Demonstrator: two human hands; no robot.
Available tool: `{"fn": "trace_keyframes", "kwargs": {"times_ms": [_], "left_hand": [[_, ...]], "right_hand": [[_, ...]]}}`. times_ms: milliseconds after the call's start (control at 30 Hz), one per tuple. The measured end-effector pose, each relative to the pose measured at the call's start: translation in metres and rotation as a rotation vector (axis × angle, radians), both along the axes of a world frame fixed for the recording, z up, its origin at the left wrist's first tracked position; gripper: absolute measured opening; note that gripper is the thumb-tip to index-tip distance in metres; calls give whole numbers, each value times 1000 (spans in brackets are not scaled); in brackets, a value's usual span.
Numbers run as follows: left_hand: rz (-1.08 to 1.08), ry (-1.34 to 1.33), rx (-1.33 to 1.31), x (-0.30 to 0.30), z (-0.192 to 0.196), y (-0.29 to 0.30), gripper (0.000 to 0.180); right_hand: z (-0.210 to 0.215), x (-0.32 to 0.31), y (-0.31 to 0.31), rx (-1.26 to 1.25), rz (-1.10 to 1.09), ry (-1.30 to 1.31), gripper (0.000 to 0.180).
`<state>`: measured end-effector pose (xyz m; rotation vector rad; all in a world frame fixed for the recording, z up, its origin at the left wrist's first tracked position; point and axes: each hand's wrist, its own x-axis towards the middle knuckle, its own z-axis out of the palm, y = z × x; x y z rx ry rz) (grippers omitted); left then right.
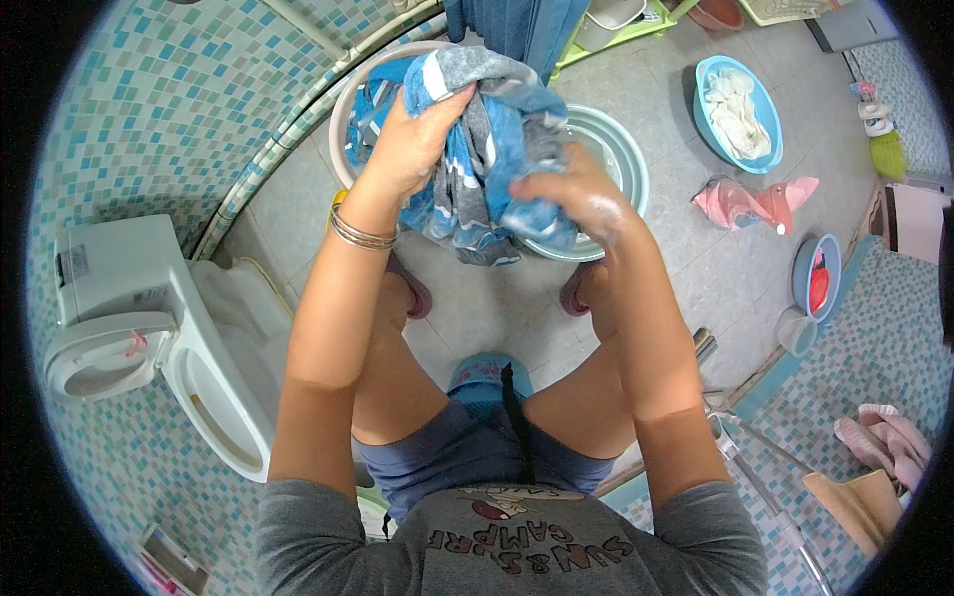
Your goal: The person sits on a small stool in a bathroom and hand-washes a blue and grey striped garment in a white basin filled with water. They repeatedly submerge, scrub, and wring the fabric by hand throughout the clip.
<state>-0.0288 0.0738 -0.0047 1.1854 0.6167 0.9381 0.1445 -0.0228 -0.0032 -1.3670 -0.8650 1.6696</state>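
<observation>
A wet-looking cloth [487,149] with a blue, grey and white pattern hangs bunched between my two hands, above two basins. My left hand [421,139] grips its upper left part, thumb over the folds. Slightly blurred by motion, my right hand [576,194] is closed on the right side of the bundle, with white suds near the wrist. Behind the left hand stands a pale round basin [341,124] holding more blue patterned fabric [376,114]. Under the right hand is a pale green basin [639,169], partly hidden by the cloth.
On the right, a blue basin [703,114] holds white clothes [735,114], near a pink plastic bag [755,204]. Farther right is a small blue tub [803,273] with something red. A white toilet-like fixture [214,387] stands left. Above hangs a blue curtain [517,30].
</observation>
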Motion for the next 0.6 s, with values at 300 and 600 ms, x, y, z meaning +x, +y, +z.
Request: {"fn": "trace_keyframes", "kwargs": {"times_ms": [300, 600], "left_hand": [[-349, 559, 83, 11, -24, -20, 66], [-484, 862, 89, 17, -61, -14, 46]], "right_hand": [[1, 42, -5, 13, -407, 680, 39], [0, 55, -11, 93, -593, 737, 30]]}}
